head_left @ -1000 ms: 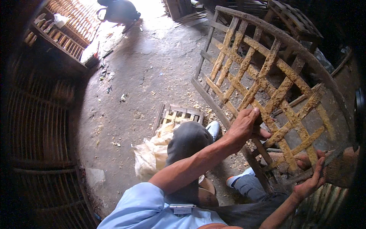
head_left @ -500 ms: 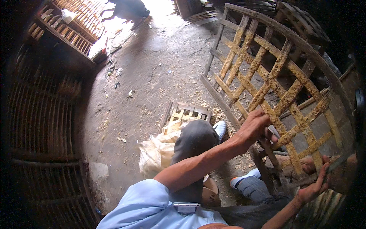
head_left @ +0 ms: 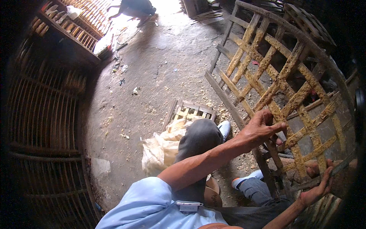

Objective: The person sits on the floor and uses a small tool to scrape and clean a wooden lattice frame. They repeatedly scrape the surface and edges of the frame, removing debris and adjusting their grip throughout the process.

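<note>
A worn wooden lattice rack [head_left: 280, 82], its crossed slats coated in a yellowish crust, leans at my right in a curved frame. My left hand [head_left: 265, 128] reaches across to the slats at its lower left, with fingers bent; what they hold, if anything, is hidden. Lower down, my right hand [head_left: 316, 189] grips the frame's bottom edge, its fingers lying up along the wood. Behind that lower corner, a brown limb-like shape [head_left: 345, 168] shows partly; I cannot tell whose or what it is.
A cream plastic sack [head_left: 162, 150] lies beside my grey-clad knee [head_left: 200, 139], before a smaller slatted rack [head_left: 194, 108]. Crumbs litter the concrete floor [head_left: 152, 80]. Slatted wooden walling [head_left: 45, 114] stands at left. A dark four-legged animal [head_left: 133, 7] is at the far doorway.
My left hand's fingers have shifted, with one now stretched out to the right. My right hand keeps its place on the frame. The whole view has swung slightly left.
</note>
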Motion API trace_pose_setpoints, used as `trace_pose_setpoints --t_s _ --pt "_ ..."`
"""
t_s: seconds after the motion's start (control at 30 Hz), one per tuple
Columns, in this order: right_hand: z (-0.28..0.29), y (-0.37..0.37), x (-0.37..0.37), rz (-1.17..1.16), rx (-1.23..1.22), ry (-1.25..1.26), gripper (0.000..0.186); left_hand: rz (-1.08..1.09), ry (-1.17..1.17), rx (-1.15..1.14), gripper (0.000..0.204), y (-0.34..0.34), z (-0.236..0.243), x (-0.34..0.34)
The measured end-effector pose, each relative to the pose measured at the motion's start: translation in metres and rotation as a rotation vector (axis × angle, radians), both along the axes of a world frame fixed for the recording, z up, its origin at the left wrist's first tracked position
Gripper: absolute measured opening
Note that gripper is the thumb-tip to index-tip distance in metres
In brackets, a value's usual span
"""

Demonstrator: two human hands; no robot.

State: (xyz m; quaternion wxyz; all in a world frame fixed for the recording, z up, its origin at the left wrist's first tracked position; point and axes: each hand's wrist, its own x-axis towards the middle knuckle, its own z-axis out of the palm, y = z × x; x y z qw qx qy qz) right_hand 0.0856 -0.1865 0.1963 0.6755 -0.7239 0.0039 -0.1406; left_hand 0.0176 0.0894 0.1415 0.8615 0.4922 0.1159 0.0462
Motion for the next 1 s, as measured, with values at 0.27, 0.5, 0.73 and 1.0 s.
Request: trace_pose_setpoints --t_s 0.27,0.5,0.73,1.0 --pt "-0.001 0.002 -0.001 -0.03 -0.012 0.054 0.039 -0.01 0.002 -0.086 0.043 0.0 -0.001 -0.002" --pt "-0.002 -0.003 0.002 0.018 -0.016 0.023 0.039 -0.061 0.003 -0.185 0.04 0.005 0.0 -0.004" --pt "-0.004 -0.006 0.004 -0.01 0.0 0.043 0.039 -0.029 -0.026 -0.219 0.035 0.004 -0.001 -0.006" --pt "0.0 -0.001 0.002 -0.045 -0.062 -0.006 0.041 0.042 -0.028 0.089 0.032 0.001 -0.003 -0.002"
